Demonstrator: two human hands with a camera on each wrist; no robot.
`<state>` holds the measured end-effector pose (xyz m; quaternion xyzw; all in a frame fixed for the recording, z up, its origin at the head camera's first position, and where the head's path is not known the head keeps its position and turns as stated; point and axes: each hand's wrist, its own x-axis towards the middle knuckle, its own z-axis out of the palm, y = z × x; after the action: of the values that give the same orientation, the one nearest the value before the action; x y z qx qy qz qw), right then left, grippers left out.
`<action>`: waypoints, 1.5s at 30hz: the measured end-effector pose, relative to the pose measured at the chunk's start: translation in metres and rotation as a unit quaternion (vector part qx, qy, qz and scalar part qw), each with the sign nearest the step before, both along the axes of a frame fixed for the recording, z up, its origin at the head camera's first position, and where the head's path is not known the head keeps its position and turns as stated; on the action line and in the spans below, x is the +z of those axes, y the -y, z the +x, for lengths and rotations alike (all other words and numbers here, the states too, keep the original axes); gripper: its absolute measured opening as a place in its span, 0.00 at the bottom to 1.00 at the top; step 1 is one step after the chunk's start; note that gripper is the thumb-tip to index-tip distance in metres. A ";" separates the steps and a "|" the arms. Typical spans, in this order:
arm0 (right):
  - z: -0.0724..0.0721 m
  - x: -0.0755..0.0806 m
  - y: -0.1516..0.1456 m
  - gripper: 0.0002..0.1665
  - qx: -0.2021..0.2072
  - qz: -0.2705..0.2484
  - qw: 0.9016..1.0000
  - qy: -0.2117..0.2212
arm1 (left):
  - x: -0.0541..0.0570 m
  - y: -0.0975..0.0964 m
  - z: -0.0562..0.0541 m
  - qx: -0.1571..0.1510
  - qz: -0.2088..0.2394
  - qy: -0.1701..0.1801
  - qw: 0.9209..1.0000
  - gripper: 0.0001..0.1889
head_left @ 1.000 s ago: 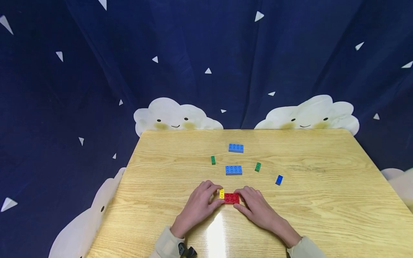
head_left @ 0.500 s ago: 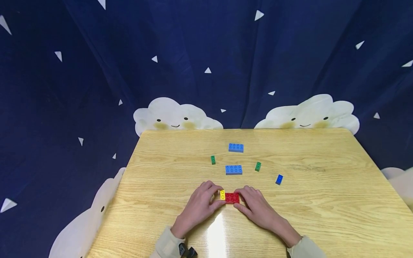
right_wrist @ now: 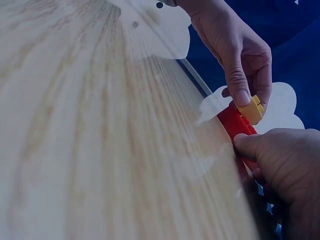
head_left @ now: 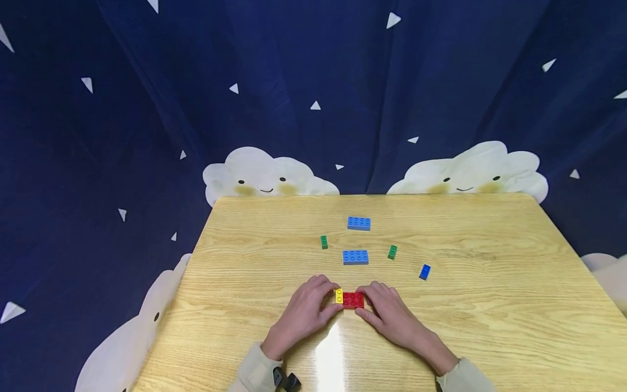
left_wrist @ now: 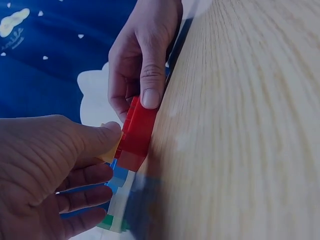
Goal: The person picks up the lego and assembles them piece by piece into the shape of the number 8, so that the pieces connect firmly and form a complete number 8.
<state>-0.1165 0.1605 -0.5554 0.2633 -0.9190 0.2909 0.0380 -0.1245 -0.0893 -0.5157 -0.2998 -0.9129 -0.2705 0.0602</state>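
Observation:
My left hand [head_left: 305, 309] pinches a small yellow brick [head_left: 339, 295] between thumb and fingers. The yellow brick is over the left end of a red eight-stud brick [head_left: 354, 300], across its width. In the right wrist view the yellow brick [right_wrist: 251, 111] touches the red brick's studded side, but I cannot tell whether it is fully seated. The right hand [head_left: 390, 316] grips the red brick by its right end, thumb on the near side and fingers on the far side. The red brick [left_wrist: 137, 131] rests on the table.
Beyond the hands lie two light blue bricks [head_left: 355, 257], two small green bricks [head_left: 393, 252] and a small dark blue brick [head_left: 425, 272]. The wooden table [head_left: 245, 245] ends at a dark blue curtain [head_left: 274, 120] with white clouds.
The left hand has shifted the yellow brick slightly to the right, further over the red brick's left end. The right hand keeps its grip on the red brick.

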 end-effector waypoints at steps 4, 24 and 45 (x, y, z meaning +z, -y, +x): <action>0.000 0.000 0.000 0.19 -0.001 -0.001 1.000 0.002 | 0.001 0.001 -0.004 -0.006 -0.010 -0.009 1.000 0.18; 0.002 0.000 0.001 0.20 -0.002 0.001 1.000 -0.004 | -0.005 0.006 -0.014 -0.023 -0.010 -0.013 1.000 0.17; 0.003 0.005 0.002 0.19 -0.002 -0.009 1.000 -0.016 | -0.010 0.006 -0.014 -0.028 0.033 0.019 0.999 0.16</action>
<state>-0.1132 0.1585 -0.5506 0.2652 -0.9163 0.2950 0.0554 -0.1382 -0.0951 -0.5256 -0.3182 -0.8957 -0.3075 0.0449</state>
